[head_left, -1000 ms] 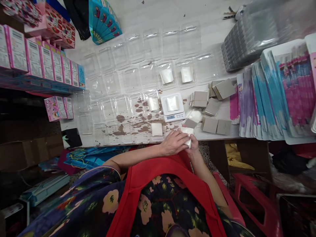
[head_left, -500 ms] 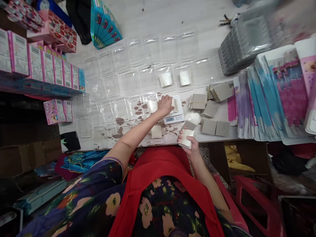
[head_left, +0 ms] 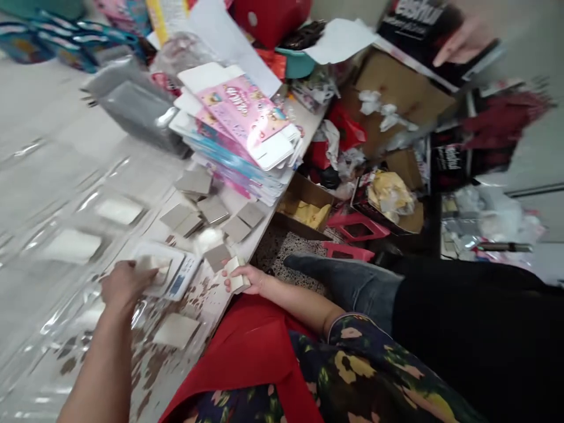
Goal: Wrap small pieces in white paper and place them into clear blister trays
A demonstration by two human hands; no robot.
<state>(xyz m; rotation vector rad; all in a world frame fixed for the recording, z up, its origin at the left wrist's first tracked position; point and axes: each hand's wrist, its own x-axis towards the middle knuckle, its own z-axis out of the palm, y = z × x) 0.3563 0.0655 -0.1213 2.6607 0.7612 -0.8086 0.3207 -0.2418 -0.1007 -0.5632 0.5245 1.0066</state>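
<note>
My left hand (head_left: 126,285) reaches over the small white scale (head_left: 178,276) near the table's front edge, its fingers closed on a white packet (head_left: 152,262) lying on the pan; the view is blurred there. At the table edge, my right hand (head_left: 247,277) holds a small stack of white cards (head_left: 234,271), just right of the scale. Another white packet (head_left: 176,330) lies on the worn tabletop below the scale. Clear plastic blister trays (head_left: 70,247), some holding white packets, cover the table to the left.
Grey card squares (head_left: 211,208) lie beyond the scale, next to a stack of pink and blue flat cartons (head_left: 247,126). Another person in dark clothes (head_left: 440,311) stands close on my right, with a hand (head_left: 458,41) on a black box. Boxes and red stools (head_left: 352,226) crowd the floor.
My view has swung sharply to the right, bringing the other person and floor clutter into sight. My left hand went from the card stack out to the scale. My right hand still holds the stack.
</note>
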